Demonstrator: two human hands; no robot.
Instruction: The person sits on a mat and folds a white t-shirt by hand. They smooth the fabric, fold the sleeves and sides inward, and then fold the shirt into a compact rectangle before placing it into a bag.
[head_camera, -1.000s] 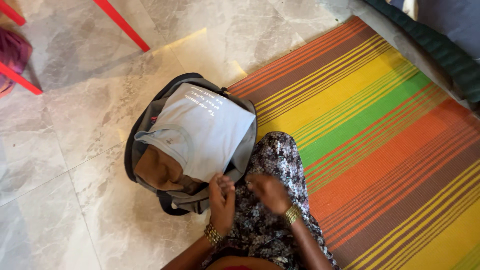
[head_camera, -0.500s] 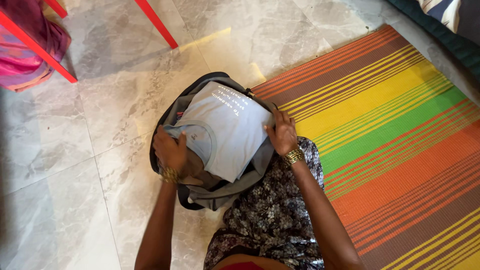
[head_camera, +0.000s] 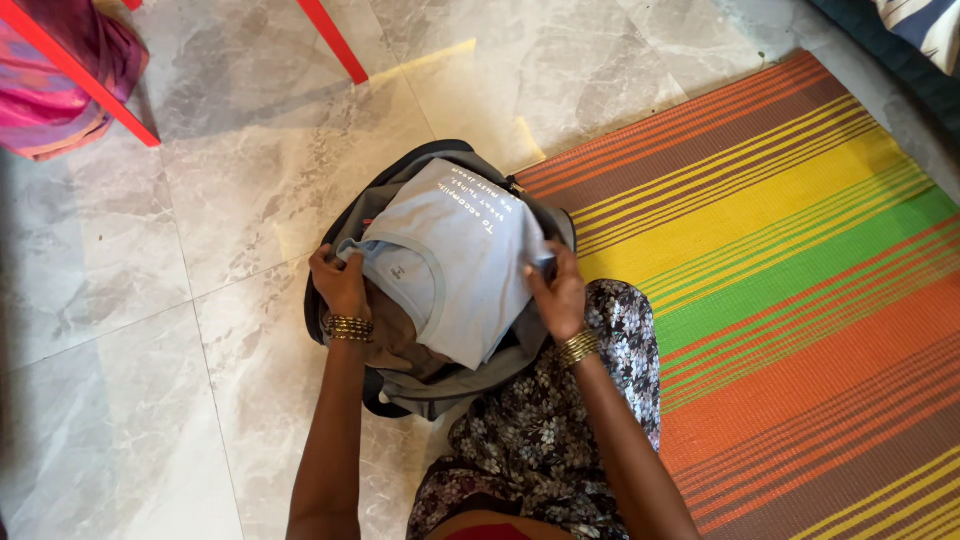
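Head view shows your left hand (head_camera: 342, 285) and right hand (head_camera: 558, 295) gripping the folded blue shirt (head_camera: 455, 255) atop the open grey backpack (head_camera: 440, 385); pressed unevenly, it may bunch against the backpack's rim.

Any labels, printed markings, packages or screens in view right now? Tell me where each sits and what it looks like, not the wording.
Printed text block: far end of the folded light-blue T-shirt on the open grey backpack; a few short white lines.
Small mark: just inside the shirt's neckline; tiny, pale.
No packages, signs or screens.
The left hand and right hand grip the shirt's sides.
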